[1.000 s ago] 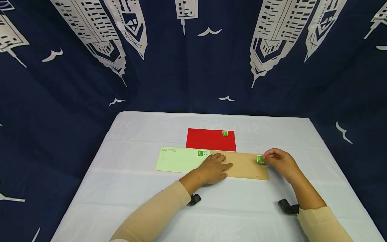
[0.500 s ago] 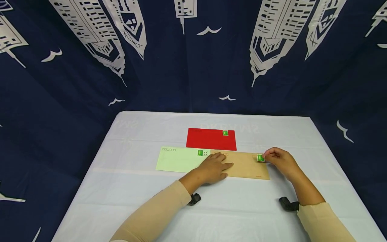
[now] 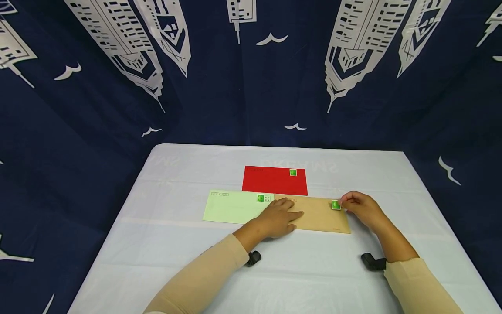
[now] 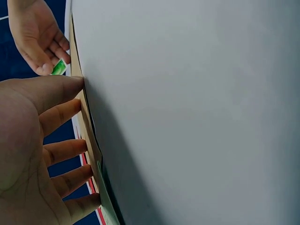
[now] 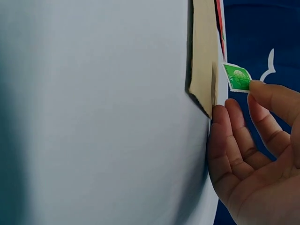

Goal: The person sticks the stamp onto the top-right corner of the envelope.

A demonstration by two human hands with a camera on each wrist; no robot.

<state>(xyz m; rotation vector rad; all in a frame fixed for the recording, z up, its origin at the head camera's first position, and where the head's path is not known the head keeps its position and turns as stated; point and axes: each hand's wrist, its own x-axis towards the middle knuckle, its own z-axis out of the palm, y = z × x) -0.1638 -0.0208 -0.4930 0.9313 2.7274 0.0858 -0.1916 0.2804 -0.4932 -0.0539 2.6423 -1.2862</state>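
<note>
A green postage stamp (image 5: 237,78) with a white perforated border is pinched by one edge between the thumb and a finger of my right hand (image 3: 362,210). In the head view it overlaps the top right corner of the brown envelope (image 3: 319,214), and the right wrist view shows it raised above the paper. My left hand (image 3: 274,219) rests with spread fingers on the envelope's left part, fingertips on the paper in the left wrist view. Beside it lies a pale green envelope (image 3: 231,207), bearing a green stamp (image 3: 260,198) near its top right; my left hand hides its lower right corner.
A red envelope (image 3: 270,181) with a green stamp (image 3: 293,172) at its top right lies behind the other two. All rest on a white-covered table (image 3: 188,257). A dark blue cloth (image 3: 219,100) printed with pale buildings and birds hangs behind.
My right hand has shifted the stamp very slightly left and up over the brown envelope's corner. My left hand stays in place on the paper.
</note>
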